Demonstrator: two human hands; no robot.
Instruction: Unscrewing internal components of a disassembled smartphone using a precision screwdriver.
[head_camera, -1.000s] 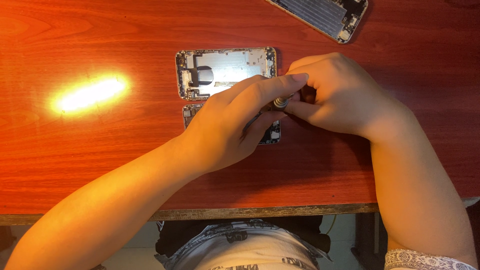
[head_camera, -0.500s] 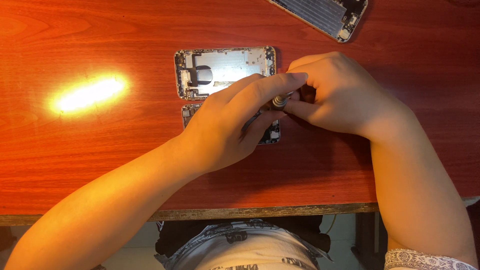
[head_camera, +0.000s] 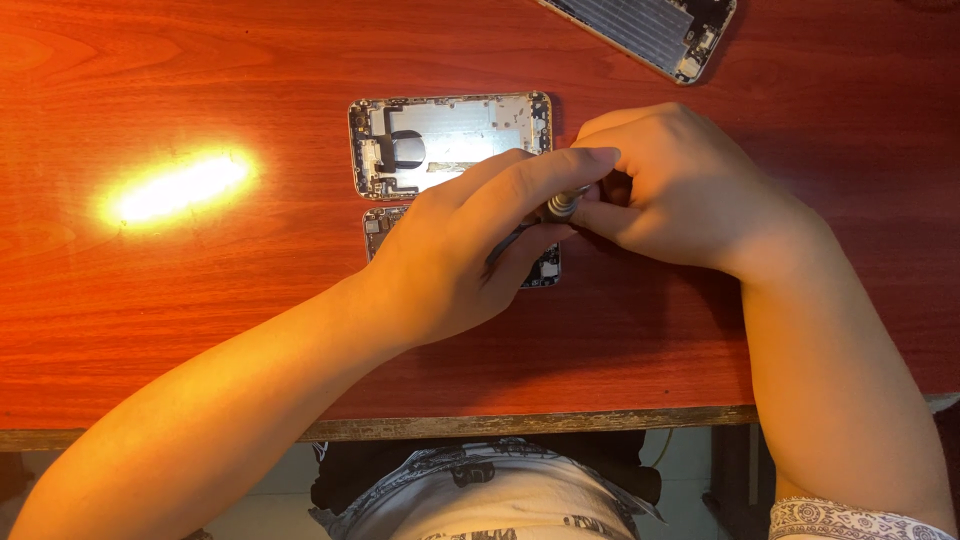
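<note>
L hand (head_camera: 455, 265) and R hand (head_camera: 680, 190) are both pinching closed on small silver metal-tipped screwdriver (head_camera: 560, 205) over lower opened grey phone chassis (head_camera: 545, 270) w/ exposed circuitry — prob. light, fragile, best held by its edges.

**A small phone-repair bench**

A reddish wooden table (head_camera: 200, 330) fills the frame. At upper centre lies an opened phone shell (head_camera: 445, 140); another stripped phone part (head_camera: 650, 30) sits at the upper right edge. Lamp glare (head_camera: 180, 188) shines at left.
</note>
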